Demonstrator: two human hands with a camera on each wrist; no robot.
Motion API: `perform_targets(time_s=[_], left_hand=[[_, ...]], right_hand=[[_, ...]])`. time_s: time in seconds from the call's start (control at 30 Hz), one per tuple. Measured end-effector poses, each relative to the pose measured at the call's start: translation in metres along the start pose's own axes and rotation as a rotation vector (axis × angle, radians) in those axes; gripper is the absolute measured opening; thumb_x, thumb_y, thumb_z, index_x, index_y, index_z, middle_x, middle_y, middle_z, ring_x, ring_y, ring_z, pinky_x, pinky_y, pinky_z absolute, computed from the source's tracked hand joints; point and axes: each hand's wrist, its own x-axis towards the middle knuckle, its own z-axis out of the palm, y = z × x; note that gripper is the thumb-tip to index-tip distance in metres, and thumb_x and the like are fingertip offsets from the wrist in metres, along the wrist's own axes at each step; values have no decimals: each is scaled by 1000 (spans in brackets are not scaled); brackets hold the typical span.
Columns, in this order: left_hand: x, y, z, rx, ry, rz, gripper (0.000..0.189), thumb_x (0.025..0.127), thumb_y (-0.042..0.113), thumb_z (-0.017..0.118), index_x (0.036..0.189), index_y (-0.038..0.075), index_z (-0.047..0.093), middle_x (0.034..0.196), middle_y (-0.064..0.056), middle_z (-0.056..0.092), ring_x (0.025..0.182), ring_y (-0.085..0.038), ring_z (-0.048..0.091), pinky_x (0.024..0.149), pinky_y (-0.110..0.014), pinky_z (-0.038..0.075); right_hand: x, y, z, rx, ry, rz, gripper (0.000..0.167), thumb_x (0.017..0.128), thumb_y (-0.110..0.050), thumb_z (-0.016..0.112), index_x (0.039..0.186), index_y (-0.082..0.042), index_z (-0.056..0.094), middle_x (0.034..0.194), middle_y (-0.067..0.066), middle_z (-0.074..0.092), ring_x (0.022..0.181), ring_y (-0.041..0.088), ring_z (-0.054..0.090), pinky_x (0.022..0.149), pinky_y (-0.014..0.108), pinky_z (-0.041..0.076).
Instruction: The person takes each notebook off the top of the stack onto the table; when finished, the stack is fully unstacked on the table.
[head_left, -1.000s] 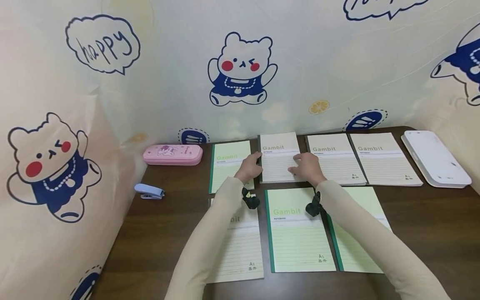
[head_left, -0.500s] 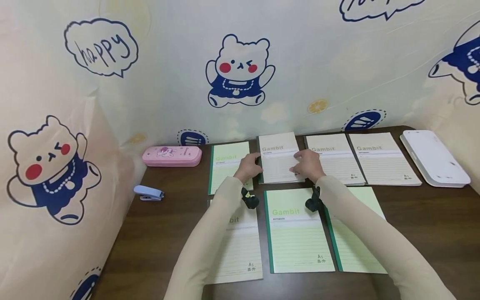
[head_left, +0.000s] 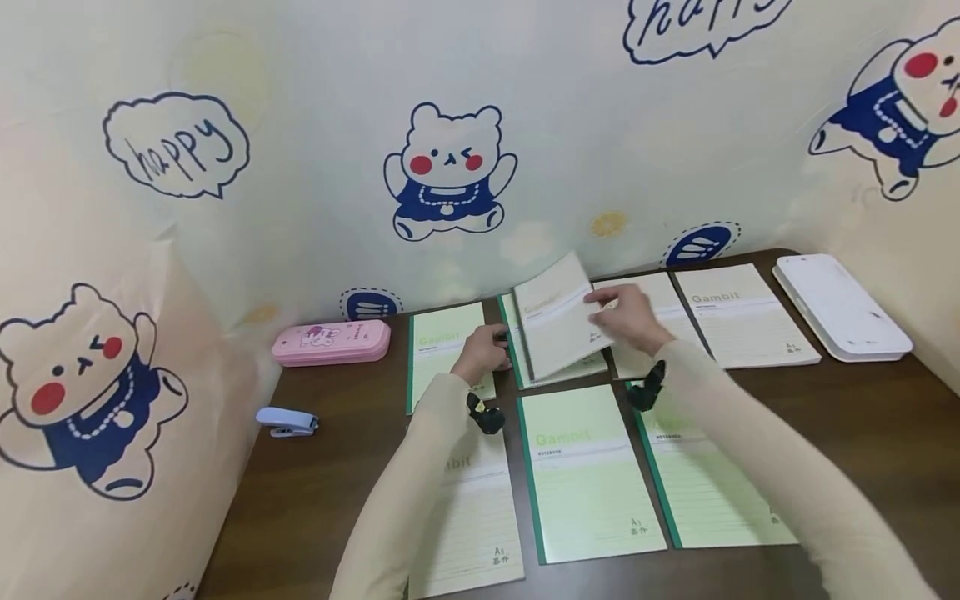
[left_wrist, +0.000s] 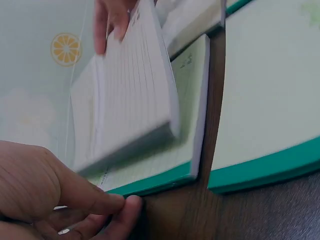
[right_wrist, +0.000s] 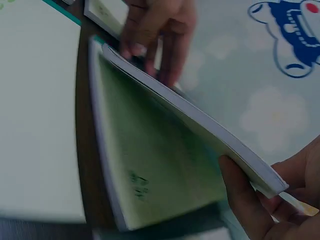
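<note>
My right hand [head_left: 630, 317] pinches the right edge of a white-covered Gambit notebook [head_left: 555, 321] between thumb and fingers. That notebook is raised and tilted over a green-spined notebook [left_wrist: 192, 100], with its dark spine side lower. In the right wrist view, the thumb presses on one cover and the fingers sit on the other. Beside the green spine is my left hand [head_left: 480, 352], its thumb and fingertips loosely bent near the spine's corner in the left wrist view, with nothing visible between them.
Green notebooks [head_left: 592, 475] and a white notebook [head_left: 472, 517] lie in front; more white ones [head_left: 742, 317] lie at the back right. A white case [head_left: 843, 308] is at far right. A pink pencil case [head_left: 332, 342] and blue stapler [head_left: 288, 421] are left.
My right hand has lifted the white notebook off the green-spined one, which now shows beneath it. The left hand stays by the spine. The head view has shifted slightly.
</note>
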Motion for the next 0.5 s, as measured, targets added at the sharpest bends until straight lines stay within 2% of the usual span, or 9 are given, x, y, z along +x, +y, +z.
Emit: perform_targets(time_s=[0.03, 0.1, 0.13, 0.2, 0.23, 0.27, 0.33, 0.43, 0.5], left_hand=[[0, -1, 1, -12, -7, 0, 63, 86, -14, 46, 145, 6, 44, 120, -17, 60, 85, -21, 64, 67, -30, 51], [1, -1, 3, -29, -19, 4, 61, 86, -11, 48, 145, 5, 44, 111, -20, 60, 68, -17, 60, 67, -30, 54], [1, 0, 3, -9, -17, 9, 60, 85, -9, 49, 144, 4, 45, 111, -20, 60, 64, -16, 58, 67, -30, 54], [2, 3, 6, 33, -14, 11, 59, 86, -4, 54, 144, 2, 44, 117, -23, 59, 66, -19, 62, 70, -30, 55], [3, 5, 7, 61, -10, 11, 60, 86, -2, 57, 144, 1, 43, 119, -23, 59, 68, -20, 64, 71, -31, 55], [3, 6, 8, 81, -8, 11, 61, 86, 0, 61, 144, 1, 42, 126, -23, 58, 75, -23, 67, 75, -32, 56], [4, 8, 12, 143, 4, 20, 63, 86, 3, 66, 144, 0, 42, 137, -20, 53, 98, -28, 66, 85, -37, 54], [7, 10, 17, 221, 32, 47, 64, 85, 5, 70, 143, -1, 44, 139, -20, 52, 122, -35, 54, 96, -43, 49], [10, 10, 17, 254, 43, 60, 63, 85, 5, 70, 142, -2, 45, 147, -19, 45, 134, -38, 41, 102, -47, 45]], right_hand=[[-6, 2, -12, -12, 19, 2, 39, 87, -7, 67, 126, -6, 64, 122, 17, 55, 85, 17, 52, 65, 24, 46], [-19, 8, -38, -1, 47, 12, 42, 87, -9, 67, 128, -7, 62, 129, 17, 55, 74, 13, 55, 61, 24, 48], [-28, 12, -52, 9, 70, 13, 41, 87, -9, 67, 128, -7, 62, 125, 16, 58, 70, 11, 54, 59, 24, 47], [-50, 23, -83, 14, 117, 15, 41, 89, -11, 68, 129, -6, 61, 115, 5, 61, 62, 6, 51, 55, 24, 46], [-64, 30, -99, 16, 134, 10, 41, 89, -13, 68, 129, -5, 61, 108, 0, 63, 59, 5, 49, 53, 24, 44], [-78, 38, -115, 9, 165, 19, 39, 89, -16, 69, 127, -11, 64, 94, -5, 63, 53, 5, 46, 49, 25, 42], [-109, 55, -148, -22, 223, 38, 35, 88, -23, 72, 122, -18, 68, 83, -19, 59, 56, 4, 45, 49, 25, 39], [-155, 83, -192, -78, 269, 89, 32, 87, -32, 72, 119, -30, 69, 86, -34, 55, 76, -1, 47, 53, 19, 39], [-181, 102, -212, -64, 307, 107, 28, 88, -27, 71, 116, -33, 71, 87, -38, 53, 80, -3, 44, 53, 17, 36]])
